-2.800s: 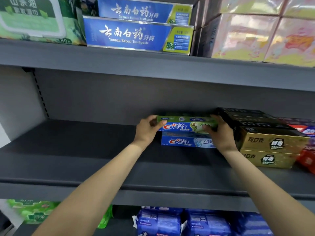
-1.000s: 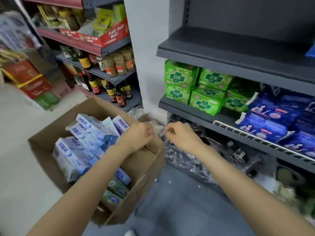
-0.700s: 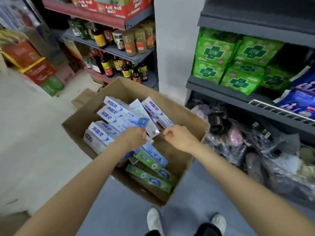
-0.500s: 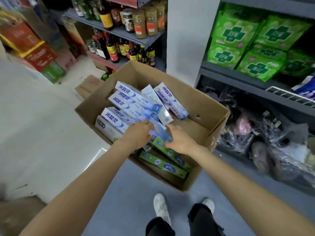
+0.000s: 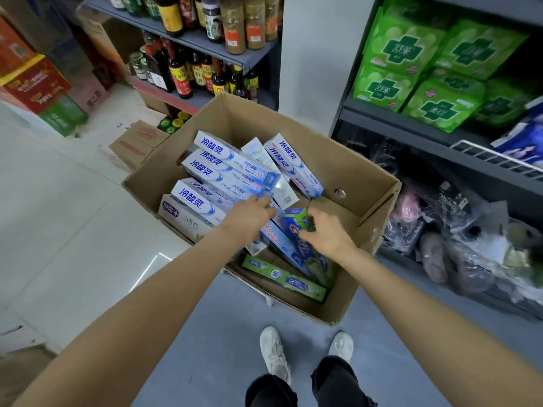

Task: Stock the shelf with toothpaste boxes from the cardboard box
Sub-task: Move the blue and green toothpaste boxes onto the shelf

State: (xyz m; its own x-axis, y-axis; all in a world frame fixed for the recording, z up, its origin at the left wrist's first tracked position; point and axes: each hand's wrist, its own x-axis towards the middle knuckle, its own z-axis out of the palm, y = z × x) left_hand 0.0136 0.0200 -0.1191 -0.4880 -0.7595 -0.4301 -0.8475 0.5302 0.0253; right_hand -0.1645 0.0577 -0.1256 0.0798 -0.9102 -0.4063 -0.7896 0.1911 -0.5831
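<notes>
Two bare hands reach down into the cardboard box [image 5: 346, 171] at the centre of the frame. The right hand [image 5: 327, 233] curls its fingers round the upper end of a blue-and-green toothpaste box [image 5: 296, 223], which stands tilted with its lower end among the other cartons. The left hand [image 5: 249, 217], just left of it, rests palm down on the white-and-blue toothpaste boxes [image 5: 223, 168] stacked along the left side of the carton; its fingers lie fairly straight over their ends and I cannot tell whether they grasp any. A green toothpaste box [image 5: 283, 279] lies flat on the bottom near the lower wall. At the upper right of the frame the shelf [image 5: 411, 129] carries green packets [image 5: 411, 60]. At the upper left, dark sauce bottles [image 5: 182, 74] stand in rows. Two white shoes [image 5: 274, 352] show at the bottom on the grey floor
</notes>
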